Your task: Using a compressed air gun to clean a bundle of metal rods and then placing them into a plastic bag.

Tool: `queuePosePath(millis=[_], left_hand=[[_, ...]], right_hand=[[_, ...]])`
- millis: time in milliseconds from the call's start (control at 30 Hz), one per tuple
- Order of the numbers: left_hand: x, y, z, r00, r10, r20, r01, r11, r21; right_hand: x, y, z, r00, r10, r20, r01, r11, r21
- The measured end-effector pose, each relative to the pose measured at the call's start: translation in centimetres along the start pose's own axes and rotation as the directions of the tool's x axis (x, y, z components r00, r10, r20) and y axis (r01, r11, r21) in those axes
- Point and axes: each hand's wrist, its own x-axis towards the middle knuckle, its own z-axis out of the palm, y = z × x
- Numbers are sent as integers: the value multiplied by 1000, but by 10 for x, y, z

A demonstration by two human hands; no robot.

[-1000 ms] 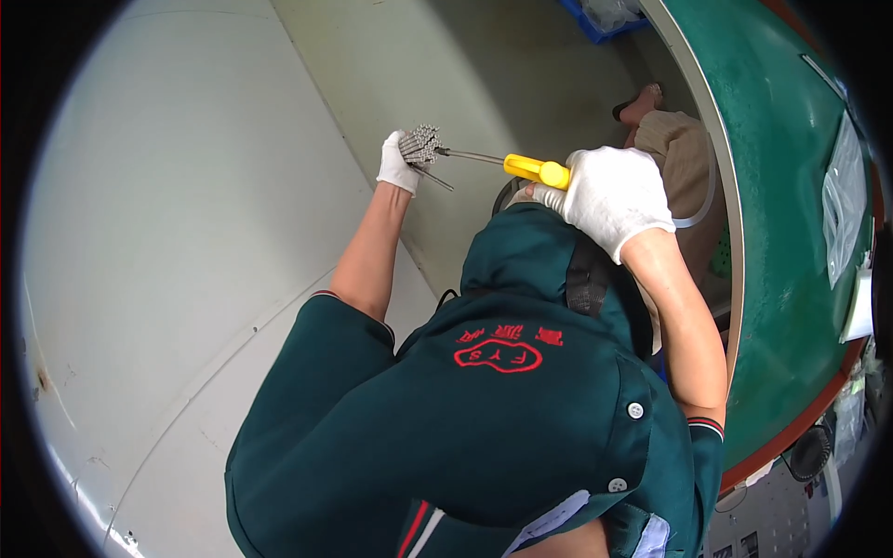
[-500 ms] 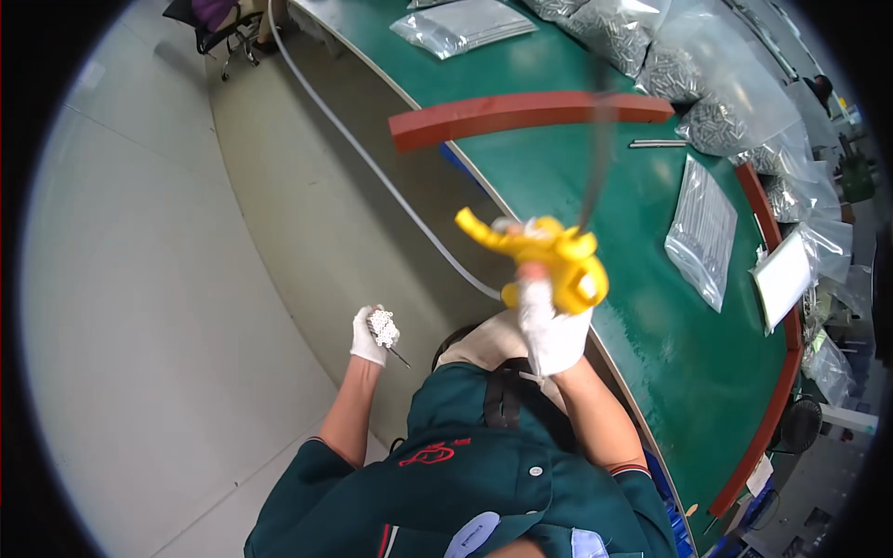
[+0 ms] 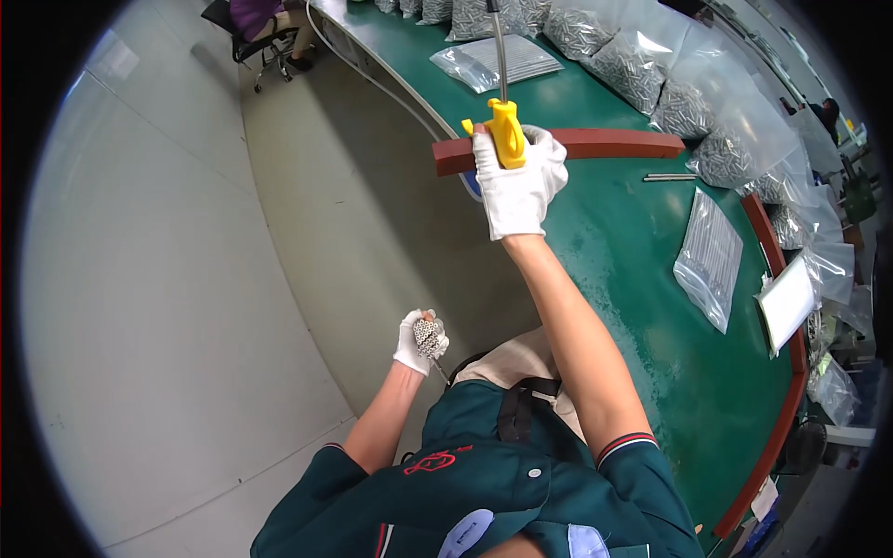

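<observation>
Your right hand [image 3: 517, 197], in a white glove, is wrapped round the body of a yellow-handled tool [image 3: 508, 135], held above the red-brown bar [image 3: 628, 144] at the edge of the green worktop [image 3: 605, 237]; the tool's long metal tube [image 3: 502, 67] points away from you. Your left hand [image 3: 407, 348], also gloved, is curled round a bundle of thin metal rods [image 3: 428, 337] over the floor [image 3: 339, 237], left of your lap, rod ends facing up. One rod appears to jut out below, though the fingers partly hide it. To your right, two loose rods [image 3: 670, 177] and a clear bag of rods [image 3: 711, 260] lie on the worktop.
</observation>
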Motion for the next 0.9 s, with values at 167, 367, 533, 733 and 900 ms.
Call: queuePosePath(millis=[167, 367, 533, 733, 900], left_hand=[[-4, 3, 1, 1000, 12, -7, -11, 999, 39], [1, 6, 11, 999, 16, -49, -15, 1000, 16], [-5, 8, 27, 999, -18, 27, 19, 999, -43], [-13, 3, 37, 999, -48, -2, 48, 995, -90], [-27, -5, 52, 992, -127, -11, 125, 987, -98]], right_hand=[[-3, 18, 26, 990, -143, 3, 142, 983, -116], [-2, 27, 34, 978, -204, -44, 191, 960, -204], [0, 16, 17, 976, -216, -14, 214, 972, -102], [-52, 2, -62, 963, -236, 130, 234, 972, 31], [-132, 13, -146, 769, -226, 598, -27, 923, 384]])
